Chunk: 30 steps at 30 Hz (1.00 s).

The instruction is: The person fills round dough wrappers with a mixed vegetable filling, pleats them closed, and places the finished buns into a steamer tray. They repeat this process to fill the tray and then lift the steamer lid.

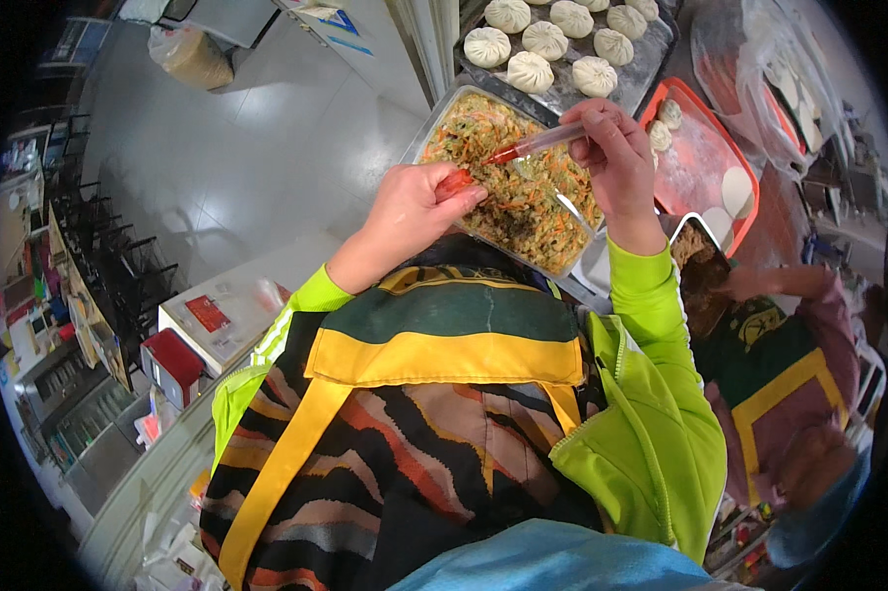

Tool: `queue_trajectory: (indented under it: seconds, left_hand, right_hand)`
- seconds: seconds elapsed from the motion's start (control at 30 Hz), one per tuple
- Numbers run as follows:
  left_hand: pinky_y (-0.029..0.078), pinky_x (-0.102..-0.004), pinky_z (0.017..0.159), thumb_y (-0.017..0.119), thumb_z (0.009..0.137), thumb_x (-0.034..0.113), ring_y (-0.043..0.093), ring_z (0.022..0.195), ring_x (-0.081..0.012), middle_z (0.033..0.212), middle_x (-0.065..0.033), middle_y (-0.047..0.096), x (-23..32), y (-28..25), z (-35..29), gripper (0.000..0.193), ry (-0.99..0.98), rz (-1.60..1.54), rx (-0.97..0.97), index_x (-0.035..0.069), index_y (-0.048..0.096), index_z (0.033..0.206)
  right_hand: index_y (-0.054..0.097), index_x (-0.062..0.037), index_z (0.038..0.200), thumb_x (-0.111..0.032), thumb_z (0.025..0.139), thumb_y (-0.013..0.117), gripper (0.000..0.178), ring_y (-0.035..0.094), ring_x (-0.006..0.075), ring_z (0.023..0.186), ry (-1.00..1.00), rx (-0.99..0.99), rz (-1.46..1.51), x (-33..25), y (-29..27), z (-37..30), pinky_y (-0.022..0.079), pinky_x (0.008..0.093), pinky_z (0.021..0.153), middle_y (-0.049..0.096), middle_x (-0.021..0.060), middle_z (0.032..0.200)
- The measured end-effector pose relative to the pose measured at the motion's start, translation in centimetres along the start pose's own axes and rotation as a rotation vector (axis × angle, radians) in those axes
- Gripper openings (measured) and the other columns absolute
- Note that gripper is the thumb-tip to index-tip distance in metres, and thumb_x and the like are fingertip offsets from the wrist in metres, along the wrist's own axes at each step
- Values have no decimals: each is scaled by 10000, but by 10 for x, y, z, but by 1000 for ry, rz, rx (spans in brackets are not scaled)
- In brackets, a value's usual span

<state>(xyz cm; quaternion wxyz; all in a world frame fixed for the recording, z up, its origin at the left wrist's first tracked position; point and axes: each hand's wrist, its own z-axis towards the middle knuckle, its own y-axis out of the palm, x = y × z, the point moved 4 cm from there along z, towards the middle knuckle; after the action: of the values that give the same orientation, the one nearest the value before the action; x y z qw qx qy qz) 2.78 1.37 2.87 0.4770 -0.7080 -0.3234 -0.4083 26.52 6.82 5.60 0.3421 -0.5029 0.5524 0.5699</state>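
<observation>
My right hand (613,163) grips a slim pen-like stick (547,142) with a see-through shaft and a red end. The red end points left over a rectangular container (419,133) of chopped, carrot-flecked filling (508,182). My left hand (414,212) is closed at the container's near left edge, pinching a small red piece (454,184); its exact kind is unclear. A gap lies between the stick's red end and that piece. Something shiny (570,209), perhaps a utensil, lies in the filling. Pleated buns (545,40) sit in rows on a dark tray (587,89) behind.
Right of the container stands a red-orange tray (700,148) with a few dough pieces and flat wrappers. A second container (700,258) of brown filling is beside a co-worker's arm (784,283). Plastic bags (769,69) lie at the far right. A white counter (218,320) is at left.
</observation>
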Motion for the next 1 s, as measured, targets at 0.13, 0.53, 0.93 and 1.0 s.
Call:
queue_trajectory:
  seconds: [0.13, 0.53, 0.93, 1.0]
  left_hand:
    - [474, -354, 528, 741, 896, 298, 623, 514, -253, 565, -100, 607, -4, -15, -12, 305, -65, -11, -99, 34, 652, 772]
    - [498, -440, 562, 728, 851, 259, 629, 591, -370, 650, -171, 641, -31, -45, -38, 225, 174, 292, -62, 52, 693, 770]
    - [509, -508, 600, 647, 803, 119, 629, 703, -452, 743, -216, 650, -20, -97, -57, 78, 319, 341, 150, 80, 692, 753]
    - [499, -469, 570, 645, 822, 108, 648, 634, -384, 673, -181, 647, -29, -99, -63, 87, 334, 334, 178, 62, 692, 764]
  right_hand:
    - [693, -22, 984, -208, 1005, 590, 214, 519, 33, 680, -25, 67, 3, 11, 29, -24, 374, 191, 590, 594, -28, 752]
    - [672, -18, 1029, -187, 1020, 573, 196, 509, 47, 678, -96, 151, -37, 49, 101, -72, 406, 205, 618, 582, -18, 757]
    - [655, -44, 947, -205, 1010, 585, 187, 498, 47, 637, -135, 359, 122, 51, 180, -77, 379, 203, 557, 579, -16, 738]
    - [643, -39, 986, -240, 1029, 570, 218, 509, 57, 644, -128, 269, 6, 52, 184, -69, 394, 208, 576, 578, -12, 752]
